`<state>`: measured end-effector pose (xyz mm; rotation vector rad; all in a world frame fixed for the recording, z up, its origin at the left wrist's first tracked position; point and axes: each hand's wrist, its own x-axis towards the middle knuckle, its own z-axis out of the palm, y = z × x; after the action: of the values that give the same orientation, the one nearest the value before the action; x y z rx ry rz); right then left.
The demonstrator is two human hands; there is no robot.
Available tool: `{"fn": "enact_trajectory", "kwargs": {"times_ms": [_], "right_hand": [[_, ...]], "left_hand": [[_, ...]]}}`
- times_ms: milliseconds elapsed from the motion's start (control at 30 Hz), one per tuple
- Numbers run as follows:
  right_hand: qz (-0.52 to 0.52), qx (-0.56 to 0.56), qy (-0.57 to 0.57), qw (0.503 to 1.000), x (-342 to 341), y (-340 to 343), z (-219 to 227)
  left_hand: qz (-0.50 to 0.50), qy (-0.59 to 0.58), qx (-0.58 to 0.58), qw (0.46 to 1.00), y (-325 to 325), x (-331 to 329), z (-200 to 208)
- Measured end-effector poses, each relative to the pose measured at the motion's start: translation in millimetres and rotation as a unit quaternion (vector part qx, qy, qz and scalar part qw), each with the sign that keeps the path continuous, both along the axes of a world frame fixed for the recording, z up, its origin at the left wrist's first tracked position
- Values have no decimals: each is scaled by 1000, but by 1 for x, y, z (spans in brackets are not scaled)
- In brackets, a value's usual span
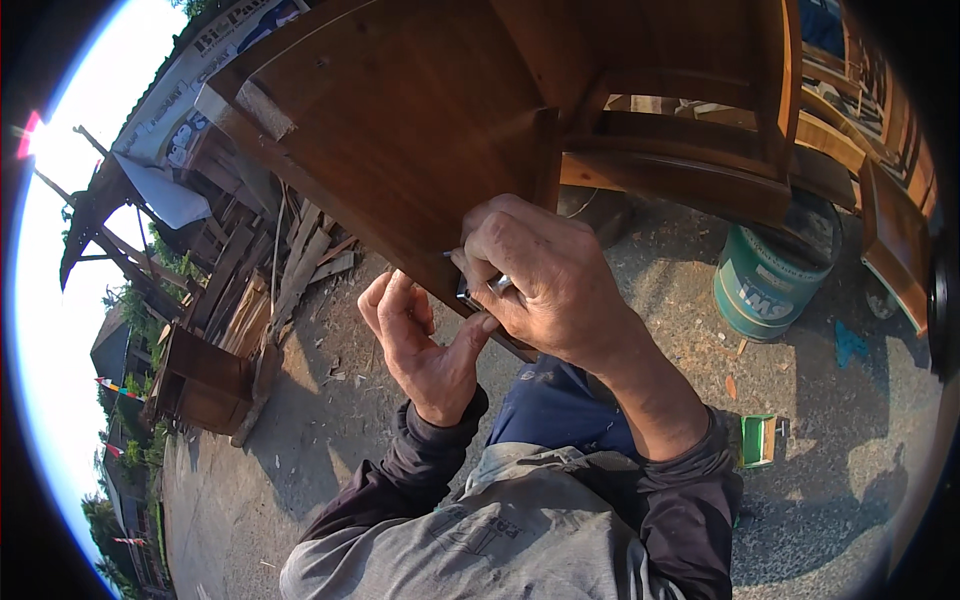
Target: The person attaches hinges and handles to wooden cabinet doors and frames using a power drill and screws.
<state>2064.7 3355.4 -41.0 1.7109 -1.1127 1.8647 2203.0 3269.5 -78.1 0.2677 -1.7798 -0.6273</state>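
A brown varnished wooden panel (pixel 400 110) slants across the upper middle, its lower edge close in front of me. My right hand (pixel 545 270) is closed over that edge, thumb and fingers pinching a small shiny metal piece (pixel 505 285); its exact kind is mostly hidden by the fingers. A dark metal fitting (pixel 465 297) sits at the panel's edge, just under the hand. My left hand (pixel 425 345) is beside the same edge, fingers bent against the wood and apart from the thumb. Its thumb tip reaches toward the fitting, next to my right thumb.
A wooden furniture frame (pixel 680 170) adjoins the panel at upper right. A green bucket (pixel 770 285) stands below it, near a blue scrap (pixel 850 343) and a small green box (pixel 758 441) on the concrete ground. Wood scraps (pixel 240 280) are piled at left beside a brown wooden box (pixel 205 380).
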Motion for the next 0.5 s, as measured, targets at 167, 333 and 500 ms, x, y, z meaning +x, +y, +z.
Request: {"fn": "enact_trajectory", "kwargs": {"times_ms": [167,333,500], "right_hand": [[-18,20,4,1000,12,-19,1],[-18,18,3,1000,23,-33,-1],[-65,-7,51,997,31,-41,-1]], "left_hand": [[-90,50,83,991,-20,10,4],[-85,54,59,993,-47,25,3],[-130,94,116,980,-46,25,10]]}}
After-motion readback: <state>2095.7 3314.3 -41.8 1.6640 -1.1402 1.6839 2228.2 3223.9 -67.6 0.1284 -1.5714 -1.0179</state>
